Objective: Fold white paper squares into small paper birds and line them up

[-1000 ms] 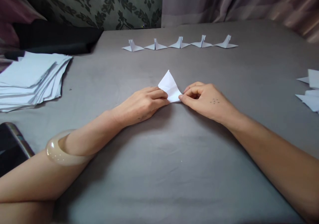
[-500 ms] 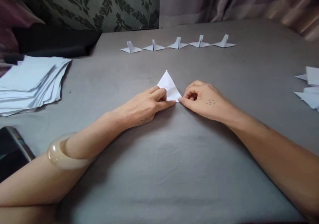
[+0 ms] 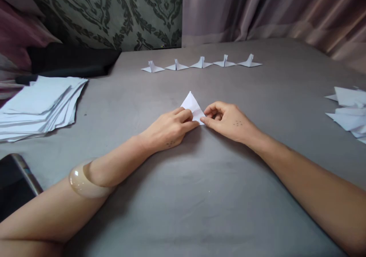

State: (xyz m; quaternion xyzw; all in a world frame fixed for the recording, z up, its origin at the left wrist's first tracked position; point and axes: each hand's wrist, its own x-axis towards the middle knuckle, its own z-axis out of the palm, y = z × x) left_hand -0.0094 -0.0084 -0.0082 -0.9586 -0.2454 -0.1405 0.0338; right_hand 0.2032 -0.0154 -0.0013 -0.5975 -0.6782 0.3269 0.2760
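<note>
A: What lies around the work?

B: A grey cloth (image 3: 177, 196) covers the whole surface. At far left sits a stack of white sheets (image 3: 40, 106); at far right, loose folded scraps (image 3: 347, 112). Five small paper birds (image 3: 201, 63) stand in a row along the far side, well apart from the hands.

A: And the piece in hand?

B: A white folded triangle (image 3: 192, 105) at the middle, lying flat, tip pointing away, long axis running front to back. The left hand (image 3: 168, 129) pinches its near left edge; the right hand (image 3: 228, 120) pinches the near right corner, fingers curled closed. Nothing lies between it and the birds.
</note>
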